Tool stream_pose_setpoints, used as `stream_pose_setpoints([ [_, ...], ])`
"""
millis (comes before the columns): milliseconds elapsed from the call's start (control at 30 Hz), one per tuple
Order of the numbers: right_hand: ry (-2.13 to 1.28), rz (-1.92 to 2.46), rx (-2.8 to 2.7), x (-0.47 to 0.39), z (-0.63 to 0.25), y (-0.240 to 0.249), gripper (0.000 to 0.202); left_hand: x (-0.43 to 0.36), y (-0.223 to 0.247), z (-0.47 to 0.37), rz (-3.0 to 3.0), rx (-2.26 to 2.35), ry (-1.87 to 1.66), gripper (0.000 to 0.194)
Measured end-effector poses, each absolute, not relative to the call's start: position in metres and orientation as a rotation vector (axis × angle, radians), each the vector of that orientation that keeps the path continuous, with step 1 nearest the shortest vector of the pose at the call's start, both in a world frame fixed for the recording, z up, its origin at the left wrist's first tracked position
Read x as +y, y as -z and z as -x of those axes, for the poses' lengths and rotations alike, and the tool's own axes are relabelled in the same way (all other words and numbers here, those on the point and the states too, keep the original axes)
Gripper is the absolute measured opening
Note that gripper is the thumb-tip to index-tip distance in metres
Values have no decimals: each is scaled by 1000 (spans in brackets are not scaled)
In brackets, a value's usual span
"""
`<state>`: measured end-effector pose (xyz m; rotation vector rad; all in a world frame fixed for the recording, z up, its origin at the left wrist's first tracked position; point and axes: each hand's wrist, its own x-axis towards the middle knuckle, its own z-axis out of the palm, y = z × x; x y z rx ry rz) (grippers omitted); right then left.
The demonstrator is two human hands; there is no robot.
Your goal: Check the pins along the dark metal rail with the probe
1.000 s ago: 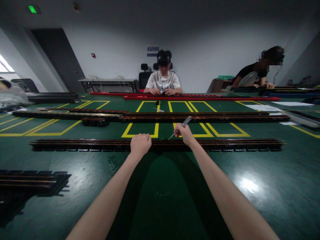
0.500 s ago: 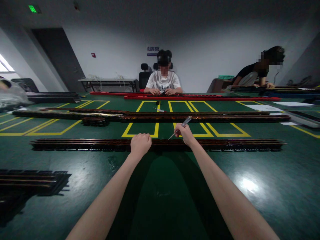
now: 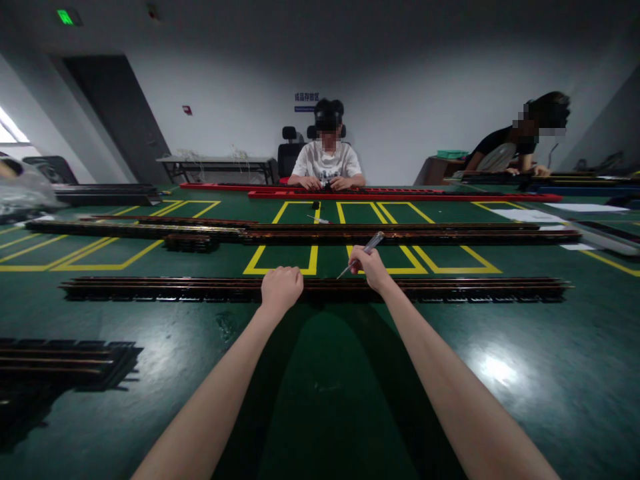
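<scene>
A long black rail assembly (image 3: 165, 288) with thin copper-coloured strips lies crosswise on the green table in front of me. My left hand (image 3: 282, 288) is closed over it, left of the middle; its fingers curl down on the far side and are partly hidden. In my right hand (image 3: 369, 265) I grip a screwdriver (image 3: 373, 241) with a clear handle. Its thin shaft slants down to the left, with the tip at the upper edge of the rail assembly, between my two hands.
Farther back lies another row of black rails (image 3: 425, 235), with a short bundle (image 3: 189, 243) beside it. More black rails (image 3: 65, 363) sit at the near left. Red rails (image 3: 450, 195) lie before a co-worker (image 3: 327, 160) across the table. Another person (image 3: 520, 143) leans at right.
</scene>
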<state>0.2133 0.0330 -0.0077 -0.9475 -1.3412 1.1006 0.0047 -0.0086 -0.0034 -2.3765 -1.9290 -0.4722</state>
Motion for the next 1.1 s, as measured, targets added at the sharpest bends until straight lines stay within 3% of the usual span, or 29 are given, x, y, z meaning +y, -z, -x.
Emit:
stream_pose_setpoints([
  [1100, -1092, 936, -1357, 31, -213, 6, 21, -6, 8, -4, 2364, -1910, 482, 43],
])
